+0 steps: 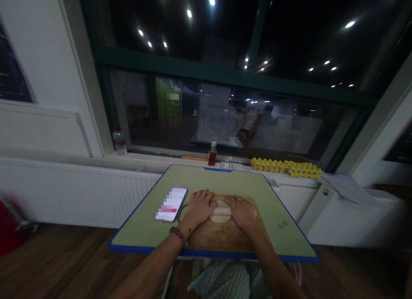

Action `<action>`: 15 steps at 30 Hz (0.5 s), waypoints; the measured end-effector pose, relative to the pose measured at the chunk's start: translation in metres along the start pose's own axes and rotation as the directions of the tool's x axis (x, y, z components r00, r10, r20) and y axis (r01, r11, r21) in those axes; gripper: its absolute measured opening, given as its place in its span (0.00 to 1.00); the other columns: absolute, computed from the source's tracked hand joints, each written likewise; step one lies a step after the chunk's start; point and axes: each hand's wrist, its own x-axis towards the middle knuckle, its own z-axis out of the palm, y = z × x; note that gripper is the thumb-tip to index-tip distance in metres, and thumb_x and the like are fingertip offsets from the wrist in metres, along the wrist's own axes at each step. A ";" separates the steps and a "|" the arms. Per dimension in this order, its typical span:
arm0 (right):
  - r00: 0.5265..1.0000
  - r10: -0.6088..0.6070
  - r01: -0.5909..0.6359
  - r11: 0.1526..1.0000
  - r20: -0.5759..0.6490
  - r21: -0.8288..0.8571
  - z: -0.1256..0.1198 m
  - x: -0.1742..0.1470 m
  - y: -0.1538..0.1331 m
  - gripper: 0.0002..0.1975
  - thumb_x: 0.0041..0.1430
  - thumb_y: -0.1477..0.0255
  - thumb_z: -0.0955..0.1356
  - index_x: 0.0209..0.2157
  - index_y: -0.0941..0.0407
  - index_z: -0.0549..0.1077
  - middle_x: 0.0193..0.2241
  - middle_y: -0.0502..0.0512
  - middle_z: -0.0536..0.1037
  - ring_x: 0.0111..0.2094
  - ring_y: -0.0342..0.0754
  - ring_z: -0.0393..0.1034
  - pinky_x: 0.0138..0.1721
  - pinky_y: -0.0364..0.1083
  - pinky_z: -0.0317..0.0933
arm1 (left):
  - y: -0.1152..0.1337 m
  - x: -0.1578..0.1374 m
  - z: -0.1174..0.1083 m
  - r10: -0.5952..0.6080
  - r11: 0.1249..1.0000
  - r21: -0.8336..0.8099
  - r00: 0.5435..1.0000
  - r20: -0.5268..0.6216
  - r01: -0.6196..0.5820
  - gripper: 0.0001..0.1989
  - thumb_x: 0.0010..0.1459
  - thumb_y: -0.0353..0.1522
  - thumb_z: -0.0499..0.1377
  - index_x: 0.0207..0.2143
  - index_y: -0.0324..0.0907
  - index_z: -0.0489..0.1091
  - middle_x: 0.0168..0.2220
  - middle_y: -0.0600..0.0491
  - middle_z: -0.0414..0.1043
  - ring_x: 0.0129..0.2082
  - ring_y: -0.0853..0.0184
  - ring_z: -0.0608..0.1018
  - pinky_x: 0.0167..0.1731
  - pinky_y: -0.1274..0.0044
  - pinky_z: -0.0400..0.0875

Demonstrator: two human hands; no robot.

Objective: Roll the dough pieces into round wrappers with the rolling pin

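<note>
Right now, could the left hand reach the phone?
Likely yes: the phone lies beside the left hand, only a thin dark loop between, though that hand is on the rolling pin.

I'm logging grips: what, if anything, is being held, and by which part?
A rolling pin, pressed at its two ends under the spread left hand and right hand.

The worktop point(196, 176) looks smooth and matt, its blue rim point(131, 248) plastic-like. At the near edge, the wooden board point(222, 239) is dull, the flattened dough point(219, 218) smooth and matt. Towards the left edge, the phone point(174, 203) has a glossy, glass-like face.
</note>
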 end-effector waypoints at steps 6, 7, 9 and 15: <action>0.982 -0.084 0.085 0.996 -0.169 -0.002 0.004 -0.030 0.001 0.17 0.62 0.77 0.60 0.49 0.59 0.74 0.48 0.67 0.76 0.51 0.56 0.70 0.52 0.54 0.61 | 0.003 -0.020 -0.002 0.080 0.997 -0.012 0.996 0.040 -0.079 0.22 0.65 0.34 0.45 0.59 0.45 0.63 0.58 0.49 0.67 0.58 0.60 0.67 0.57 0.65 0.56; 0.987 -0.083 0.077 0.996 -0.136 -0.046 0.002 -0.032 0.000 0.18 0.63 0.77 0.59 0.51 0.59 0.72 0.50 0.66 0.75 0.53 0.55 0.68 0.53 0.53 0.60 | 0.003 -0.021 -0.001 0.076 0.997 -0.005 0.996 0.039 -0.076 0.22 0.66 0.34 0.44 0.60 0.45 0.62 0.59 0.50 0.66 0.58 0.61 0.67 0.57 0.66 0.56; 0.997 -0.059 0.051 0.990 -0.053 -0.130 -0.002 -0.030 -0.003 0.19 0.64 0.76 0.57 0.53 0.60 0.71 0.52 0.65 0.74 0.54 0.55 0.67 0.53 0.53 0.60 | 0.002 -0.021 0.000 0.068 0.997 0.019 0.997 0.036 -0.069 0.22 0.66 0.34 0.43 0.60 0.46 0.62 0.59 0.51 0.66 0.59 0.62 0.67 0.58 0.66 0.56; 0.982 0.008 0.029 0.982 0.191 -0.187 -0.009 0.010 -0.006 0.20 0.65 0.75 0.56 0.53 0.59 0.71 0.54 0.64 0.72 0.58 0.55 0.63 0.57 0.54 0.54 | -0.002 0.008 0.004 -0.038 0.994 0.107 0.992 0.117 0.025 0.24 0.65 0.38 0.43 0.61 0.44 0.61 0.61 0.46 0.64 0.60 0.55 0.64 0.58 0.61 0.54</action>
